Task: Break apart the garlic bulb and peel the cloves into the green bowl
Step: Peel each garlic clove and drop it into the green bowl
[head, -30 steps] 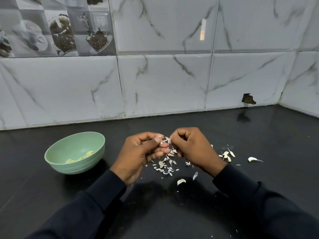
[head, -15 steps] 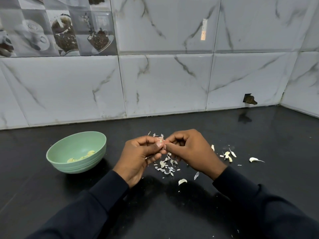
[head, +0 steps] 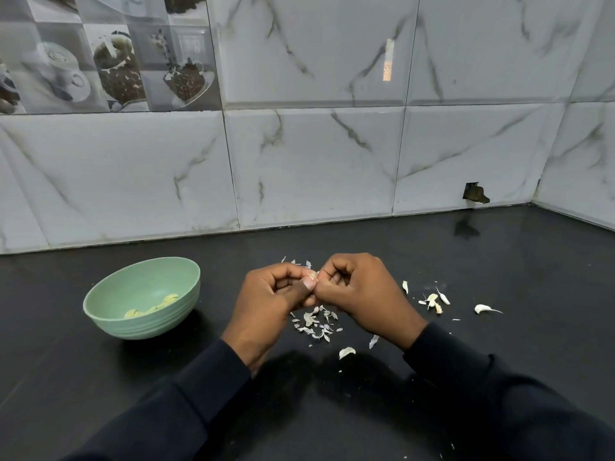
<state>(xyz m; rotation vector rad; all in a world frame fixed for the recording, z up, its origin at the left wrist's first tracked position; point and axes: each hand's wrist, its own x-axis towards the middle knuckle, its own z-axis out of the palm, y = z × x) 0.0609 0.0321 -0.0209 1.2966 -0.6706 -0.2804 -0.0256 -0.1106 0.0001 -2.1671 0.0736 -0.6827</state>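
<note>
Both hands meet above the black counter (head: 499, 254). My left hand (head: 269, 304) pinches a small garlic clove (head: 312, 276) between thumb and fingers, and my right hand (head: 362, 294) pinches the same clove from the other side, fingers curled. Most of the clove is hidden between the fingertips. The green bowl (head: 109, 322) stands to the left of my left hand with several peeled yellowish cloves (head: 151, 307) inside. One unpeeled clove (head: 482, 308) lies on the counter to the right.
Bits of white garlic skin (head: 314, 322) lie scattered under the hands, with more scraps (head: 432, 299) to the right. A marble-tiled wall (head: 316, 168) runs along the back and turns at the right corner. A broken hole (head: 476, 193) shows in the tile.
The hands have stayed together on the clove, with small finger shifts. A few skin flakes now show on the counter just behind the hands.
</note>
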